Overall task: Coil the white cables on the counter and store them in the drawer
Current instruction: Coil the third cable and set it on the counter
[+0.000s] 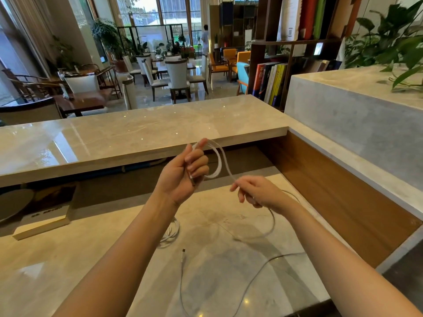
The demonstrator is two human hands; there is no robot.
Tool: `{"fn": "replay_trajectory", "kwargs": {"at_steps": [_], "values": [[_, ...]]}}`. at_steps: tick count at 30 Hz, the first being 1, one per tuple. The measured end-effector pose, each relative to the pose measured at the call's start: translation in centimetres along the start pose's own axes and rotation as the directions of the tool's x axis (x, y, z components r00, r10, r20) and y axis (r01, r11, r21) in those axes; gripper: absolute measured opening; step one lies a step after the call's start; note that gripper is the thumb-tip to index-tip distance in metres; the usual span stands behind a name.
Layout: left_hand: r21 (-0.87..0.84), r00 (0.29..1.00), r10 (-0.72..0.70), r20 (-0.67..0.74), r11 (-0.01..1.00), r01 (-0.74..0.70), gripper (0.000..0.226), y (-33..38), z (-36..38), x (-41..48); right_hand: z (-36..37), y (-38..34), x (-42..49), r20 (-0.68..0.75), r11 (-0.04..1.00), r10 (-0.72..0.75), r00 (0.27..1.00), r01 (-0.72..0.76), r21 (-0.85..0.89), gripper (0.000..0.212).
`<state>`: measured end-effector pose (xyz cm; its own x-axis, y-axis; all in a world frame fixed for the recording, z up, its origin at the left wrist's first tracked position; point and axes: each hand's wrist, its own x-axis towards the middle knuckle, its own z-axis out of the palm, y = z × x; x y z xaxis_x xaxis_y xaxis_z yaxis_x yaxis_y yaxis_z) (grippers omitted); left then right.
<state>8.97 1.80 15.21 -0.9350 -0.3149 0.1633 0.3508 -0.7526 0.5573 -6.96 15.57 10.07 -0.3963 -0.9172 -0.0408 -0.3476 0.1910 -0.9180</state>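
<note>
Coiling is happening right now. The left hand [183, 172] is gripping a few loops of white cable [220, 160], with its fingers curled round them, up above the lower counter [91, 259]. The right hand [258, 193] is pinching the same cable just beside the loops, as if feeding it in. The rest of that cable is hanging down behind the right wrist and lying in a big bend [272, 225] on the counter. A second cable [182, 282] is lying loose near the front, with its plug [183, 252] pointing away from the person. A small bundle of cable [172, 232] is sitting on the counter, half hidden behind the left arm; I think it is coiled already. The job is looking partway done. Next, the right hand is going to need to bring more cable round to the left hand, keeping each loop the same size, until the tail is used up. The drawer is not showing anywhere.
</note>
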Motion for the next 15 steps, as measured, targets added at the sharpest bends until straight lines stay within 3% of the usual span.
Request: {"fn": "replay_trajectory", "kwargs": {"at_steps": [2,4,7,10,12,15], "values": [[0.137,0.997,0.072,-0.024,0.988,-0.068,0.03,0.1,0.3,0.5,1.7,0.4,0.1,-0.006,0.958,0.014,1.0,-0.015,-0.285,0.035],[0.407,0.991,0.124,-0.046,0.909,-0.095,0.035,-0.2,0.3,0.9,3.5,-0.5,0.1,0.038,0.836,-0.068,0.997,0.078,-0.544,0.037],[0.841,0.978,0.175,-0.109,0.541,-0.003,0.036,-1.2,-0.1,1.1,4.4,-3.4,-0.1,0.068,0.62,-0.302,0.951,0.251,-0.744,0.033],[0.97,0.967,0.23,-0.108,0.238,0.052,0.033,-1.4,0.1,1.2,3.1,-4.8,-0.2,0.086,0.489,-0.433,0.897,0.313,-0.814,0.026],[0.996,0.957,0.278,-0.081,0.068,0.065,0.029,-1.0,0.1,1.4,2.3,-4.8,-0.4,0.047,0.52,-0.439,0.897,0.296,-0.801,0.023],[0.983,0.971,0.226,-0.073,-0.147,0.108,0.025,-0.9,-0.1,1.4,1.6,-5.0,-0.4,-0.016,0.644,-0.438,0.899,0.301,-0.704,0.016]]}}
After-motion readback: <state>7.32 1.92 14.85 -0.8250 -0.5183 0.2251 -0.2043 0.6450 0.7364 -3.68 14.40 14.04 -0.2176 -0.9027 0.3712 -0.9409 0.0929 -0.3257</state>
